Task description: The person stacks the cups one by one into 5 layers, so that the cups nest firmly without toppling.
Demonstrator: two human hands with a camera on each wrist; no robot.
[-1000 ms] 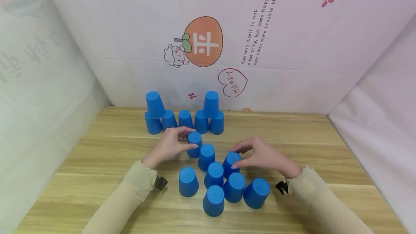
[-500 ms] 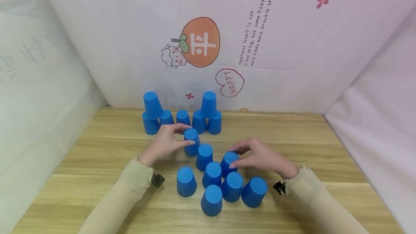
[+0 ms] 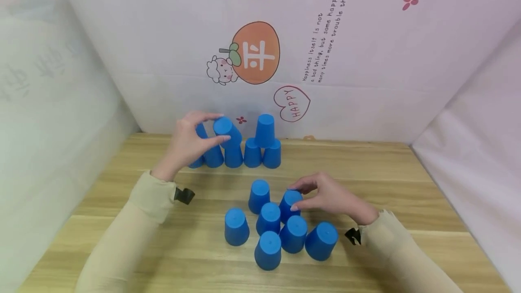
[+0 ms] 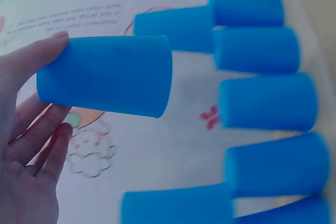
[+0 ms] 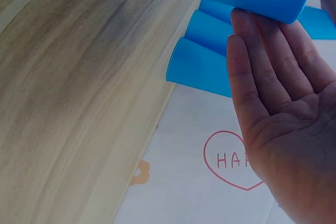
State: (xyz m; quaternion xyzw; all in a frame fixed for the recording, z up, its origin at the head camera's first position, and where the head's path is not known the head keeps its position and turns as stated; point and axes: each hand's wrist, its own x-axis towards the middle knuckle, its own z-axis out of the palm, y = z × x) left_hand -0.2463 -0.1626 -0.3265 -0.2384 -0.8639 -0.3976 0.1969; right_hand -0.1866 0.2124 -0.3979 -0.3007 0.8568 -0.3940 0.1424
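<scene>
In the head view my left hand (image 3: pixel 188 141) pinches a blue cup (image 3: pixel 228 131) by its closed end, thumb on one side and fingers on the other. The left wrist view shows that cup (image 4: pixel 105 74) in the air, apart from the back row. My right hand (image 3: pixel 329 196) has thumb and fingers around another upside-down blue cup (image 3: pixel 288 205), which stands on the table. Five upside-down cups form the back row, among them a middle cup (image 3: pixel 233 156). On its right pair sits an upper cup (image 3: pixel 265 130); the upper-left cup (image 3: pixel 200 131) is partly hidden by my left hand.
Several upside-down blue cups stand loose on the wooden table (image 3: pixel 366 162) in front, including a left one (image 3: pixel 236 227) and a nearest one (image 3: pixel 268 251). A printed white sheet (image 3: pixel 358 80) rises behind the back row. White cloth (image 3: pixel 49 116) flanks the table.
My left hand has lifted its cup off the table and carried it up and back to the middle of the back row. My right hand stays at its cup.
</scene>
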